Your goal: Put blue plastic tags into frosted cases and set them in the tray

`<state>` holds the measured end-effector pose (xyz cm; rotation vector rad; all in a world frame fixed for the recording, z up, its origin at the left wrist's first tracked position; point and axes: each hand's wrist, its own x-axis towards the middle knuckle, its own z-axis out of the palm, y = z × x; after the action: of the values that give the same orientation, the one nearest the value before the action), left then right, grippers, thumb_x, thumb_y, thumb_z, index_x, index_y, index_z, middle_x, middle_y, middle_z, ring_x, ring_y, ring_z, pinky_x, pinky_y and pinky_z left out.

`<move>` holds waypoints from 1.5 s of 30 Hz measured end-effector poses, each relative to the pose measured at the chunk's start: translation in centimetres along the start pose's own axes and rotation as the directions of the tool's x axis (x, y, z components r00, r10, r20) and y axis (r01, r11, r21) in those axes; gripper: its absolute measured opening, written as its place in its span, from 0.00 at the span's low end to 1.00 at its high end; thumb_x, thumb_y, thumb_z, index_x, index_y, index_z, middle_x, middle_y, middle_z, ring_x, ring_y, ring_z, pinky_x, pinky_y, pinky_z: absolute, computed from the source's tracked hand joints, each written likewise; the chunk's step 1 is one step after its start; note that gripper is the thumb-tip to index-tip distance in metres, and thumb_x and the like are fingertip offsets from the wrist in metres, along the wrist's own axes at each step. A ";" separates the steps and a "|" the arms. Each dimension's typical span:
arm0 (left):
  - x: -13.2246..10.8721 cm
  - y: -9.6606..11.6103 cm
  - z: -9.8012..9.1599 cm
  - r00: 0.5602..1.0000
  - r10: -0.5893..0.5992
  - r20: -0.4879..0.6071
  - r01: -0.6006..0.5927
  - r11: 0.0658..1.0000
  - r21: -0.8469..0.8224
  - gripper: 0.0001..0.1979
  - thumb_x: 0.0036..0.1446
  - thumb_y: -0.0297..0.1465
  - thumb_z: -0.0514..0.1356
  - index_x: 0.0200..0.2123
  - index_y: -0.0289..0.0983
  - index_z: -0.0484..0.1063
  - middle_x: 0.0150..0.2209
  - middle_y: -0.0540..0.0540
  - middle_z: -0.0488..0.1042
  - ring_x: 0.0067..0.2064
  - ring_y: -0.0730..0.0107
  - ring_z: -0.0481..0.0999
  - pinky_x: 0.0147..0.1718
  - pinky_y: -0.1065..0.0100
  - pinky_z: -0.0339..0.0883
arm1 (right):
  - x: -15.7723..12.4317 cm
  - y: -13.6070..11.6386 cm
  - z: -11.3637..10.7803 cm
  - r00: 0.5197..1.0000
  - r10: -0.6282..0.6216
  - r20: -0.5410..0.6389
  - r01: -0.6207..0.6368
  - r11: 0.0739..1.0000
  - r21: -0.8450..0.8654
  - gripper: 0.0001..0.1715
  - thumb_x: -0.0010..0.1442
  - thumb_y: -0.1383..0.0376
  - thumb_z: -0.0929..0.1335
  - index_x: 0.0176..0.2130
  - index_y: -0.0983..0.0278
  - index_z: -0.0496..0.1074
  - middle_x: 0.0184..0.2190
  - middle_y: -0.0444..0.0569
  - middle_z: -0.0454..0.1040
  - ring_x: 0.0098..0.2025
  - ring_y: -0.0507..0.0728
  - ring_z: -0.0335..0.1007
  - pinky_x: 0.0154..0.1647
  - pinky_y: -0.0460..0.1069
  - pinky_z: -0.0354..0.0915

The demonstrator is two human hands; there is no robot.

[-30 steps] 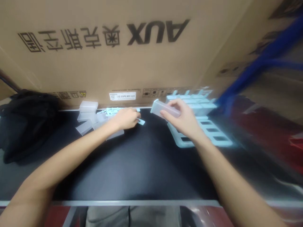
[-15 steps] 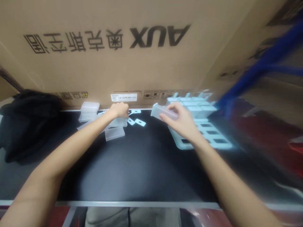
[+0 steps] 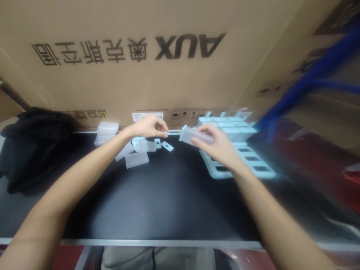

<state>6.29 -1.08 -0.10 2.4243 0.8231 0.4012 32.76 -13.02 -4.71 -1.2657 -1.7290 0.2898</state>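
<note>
My right hand [image 3: 218, 144] is closed round a long translucent plastic case [image 3: 191, 135], held tilted just above the black table [image 3: 168, 195]. My left hand [image 3: 149, 127] hovers to the left of the case, fingers pinched on something thin that I cannot make out, its tip pointing toward the case's open end. Below my left hand lie several translucent cases [image 3: 136, 159] and small pale blue tabs [image 3: 167, 146]. A pale blue rack [image 3: 244, 157] with rectangular slots lies under and to the right of my right hand.
A big cardboard box [image 3: 168, 56] printed AUX stands along the back of the table. A black bag [image 3: 30, 146] lies at the left end. A blue bar [image 3: 309, 75] slants at the right. The table's metal front edge [image 3: 157, 242] runs near my body.
My left hand went back into the pile of cases and tabs, then rose and moved right toward the case in my right hand. The right hand stayed almost still.
</note>
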 end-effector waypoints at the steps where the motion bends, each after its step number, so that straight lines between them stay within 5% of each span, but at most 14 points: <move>1: -0.1 0.4 0.1 1.000 0.009 -0.003 -0.009 1.000 -0.015 0.14 0.56 0.38 0.70 0.42 0.36 0.85 0.35 0.43 0.85 0.36 0.67 0.82 0.38 0.66 0.73 | 0.0 0.1 0.1 1.000 -0.012 0.000 0.012 1.000 0.003 0.13 0.59 0.53 0.73 0.39 0.57 0.71 0.35 0.47 0.77 0.35 0.59 0.72 0.35 0.53 0.67; 9: -0.5 1.7 -0.3 0.998 0.060 -0.023 -0.060 0.998 -0.017 0.14 0.57 0.39 0.70 0.44 0.38 0.86 0.36 0.44 0.85 0.35 0.67 0.81 0.34 0.67 0.70 | 0.1 0.1 -0.1 0.995 -0.061 0.077 0.057 0.997 0.053 0.13 0.60 0.53 0.73 0.40 0.58 0.74 0.39 0.48 0.79 0.41 0.62 0.74 0.42 0.55 0.70; 16: -1.3 0.7 -1.3 0.995 0.036 -0.089 -0.041 0.998 -0.051 0.15 0.57 0.39 0.70 0.44 0.38 0.86 0.37 0.43 0.85 0.35 0.66 0.80 0.34 0.65 0.70 | 0.2 0.5 -0.5 0.999 -0.034 0.001 0.034 0.998 0.044 0.13 0.59 0.52 0.72 0.38 0.57 0.74 0.37 0.48 0.79 0.40 0.62 0.74 0.41 0.55 0.70; 22: -0.4 1.6 0.7 0.995 0.098 -0.027 -0.101 0.976 -0.192 0.15 0.58 0.37 0.70 0.45 0.36 0.84 0.39 0.42 0.84 0.38 0.66 0.81 0.37 0.65 0.73 | -0.1 0.3 0.5 0.996 -0.033 0.080 0.023 0.993 0.120 0.15 0.60 0.52 0.73 0.40 0.57 0.73 0.39 0.48 0.79 0.42 0.61 0.76 0.44 0.56 0.72; 27: 0.8 3.2 2.9 0.964 0.194 -0.184 -0.247 0.907 -0.340 0.20 0.57 0.35 0.71 0.51 0.33 0.78 0.42 0.41 0.83 0.42 0.66 0.82 0.43 0.64 0.75 | -0.1 0.8 1.2 0.994 -0.035 0.102 0.008 0.968 0.250 0.20 0.59 0.49 0.75 0.42 0.57 0.70 0.41 0.48 0.79 0.44 0.61 0.78 0.48 0.58 0.72; 34: 1.7 3.9 4.5 0.938 0.230 -0.257 -0.326 0.835 -0.443 0.31 0.55 0.38 0.74 0.59 0.39 0.69 0.57 0.35 0.77 0.59 0.55 0.77 0.53 0.61 0.73 | 0.4 1.5 -0.4 0.998 -0.067 -0.001 0.065 0.970 0.234 0.30 0.60 0.47 0.75 0.54 0.54 0.66 0.42 0.47 0.77 0.38 0.59 0.75 0.38 0.54 0.69; 39: 4.3 3.6 6.3 0.912 0.255 -0.322 -0.378 0.826 -0.418 0.25 0.57 0.38 0.73 0.53 0.38 0.70 0.49 0.39 0.81 0.49 0.62 0.82 0.52 0.60 0.74 | 0.6 2.4 -1.9 0.980 -0.168 -0.108 0.162 0.985 -0.055 0.24 0.61 0.52 0.74 0.53 0.56 0.69 0.46 0.51 0.78 0.42 0.61 0.76 0.41 0.56 0.72; 45: 9.6 2.6 10.3 0.844 0.245 -0.477 -0.411 0.867 -0.282 0.13 0.59 0.35 0.70 0.43 0.38 0.73 0.42 0.46 0.81 0.43 0.68 0.81 0.48 0.64 0.74 | 0.8 4.4 -3.6 0.954 -0.244 -0.174 0.152 0.894 -0.421 0.11 0.63 0.63 0.67 0.46 0.59 0.74 0.38 0.51 0.78 0.38 0.62 0.77 0.42 0.57 0.72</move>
<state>19.39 -0.84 -5.87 2.1304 0.4218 1.1546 38.27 -11.55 -5.20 -1.3341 -1.7562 -0.3397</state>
